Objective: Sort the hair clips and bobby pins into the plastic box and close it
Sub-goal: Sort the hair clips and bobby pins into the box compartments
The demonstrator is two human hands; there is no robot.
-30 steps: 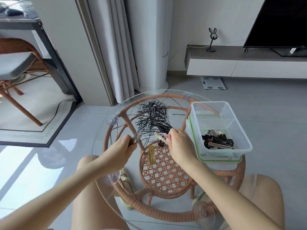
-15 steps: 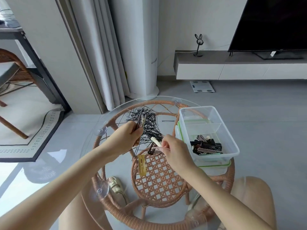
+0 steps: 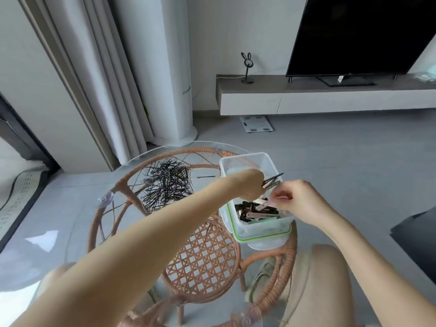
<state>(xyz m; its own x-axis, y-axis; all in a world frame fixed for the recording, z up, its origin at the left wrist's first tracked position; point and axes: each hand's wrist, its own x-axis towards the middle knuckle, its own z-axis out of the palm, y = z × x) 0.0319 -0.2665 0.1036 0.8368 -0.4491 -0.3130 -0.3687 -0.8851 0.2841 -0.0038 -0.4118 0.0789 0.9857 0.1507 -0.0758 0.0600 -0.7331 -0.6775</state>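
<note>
- Both your hands have swung right since half a second ago, from over the bobby-pin pile to above the box.
- Left hand (image 3: pixel 256 186): the arm reaches across the table (image 3: pixel 93 223) and the hand is over the middle of the plastic box (image 3: pixel 245 159). Its grip is closed on a few dark hair clips (image 3: pixel 273 181), whose tips stick out to the right.
- Right hand (image 3: pixel 304 201): just beside the left, over the box's near end. Thumb and forefinger pinch a pale pink clip (image 3: pixel 265 204), its free end pointing down-left at the clips already inside.
- Box: lid off, standing on the right side of the glass-topped rattan table, on top of its own green-rimmed lid (image 3: pixel 232 228).
- Near compartment holds a heap of sorted clips (image 3: pixel 254 212), dark and pink. The far compartment is mostly hidden by your left hand — cannot tell what is in it.
- Bobby pins (image 3: pixel 167 182): loose black pile on the glass, left of the box and apart from it.
- One stray pin (image 3: pixel 205 177) lies between pile and box, touching neither.
</note>
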